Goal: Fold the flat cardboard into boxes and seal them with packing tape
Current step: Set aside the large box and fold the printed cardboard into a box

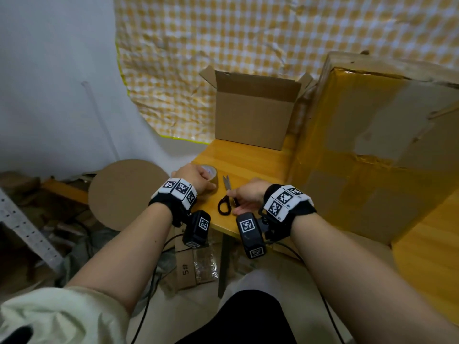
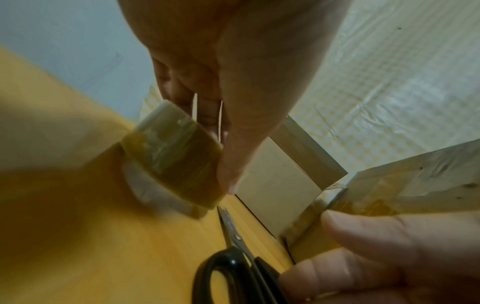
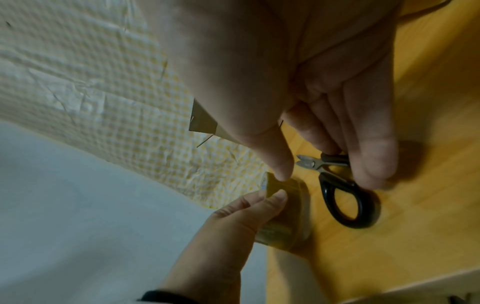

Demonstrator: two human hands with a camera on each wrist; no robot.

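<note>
My left hand [image 1: 198,178] grips the roll of brown packing tape [image 1: 213,175] at the table's near left corner. In the left wrist view the thumb lies on the outside of the tape roll [image 2: 171,158] and the fingers reach into its core. Black-handled scissors [image 1: 226,194] lie flat just right of the roll, blades pointing away. My right hand [image 1: 239,201] is over them. In the right wrist view its nearly straight fingers [image 3: 369,160] cover one handle of the scissors [image 3: 345,199], with the thumb apart. An open-topped cardboard box [image 1: 253,115] stands upright at the back.
A large box wrapped in brown tape [image 1: 367,150] fills the right side of the yellow wooden table [image 1: 250,165]. A checked cloth [image 1: 223,40] hangs behind. On the floor to the left are a round cardboard disc [image 1: 124,192] and flat cardboard [image 1: 188,266].
</note>
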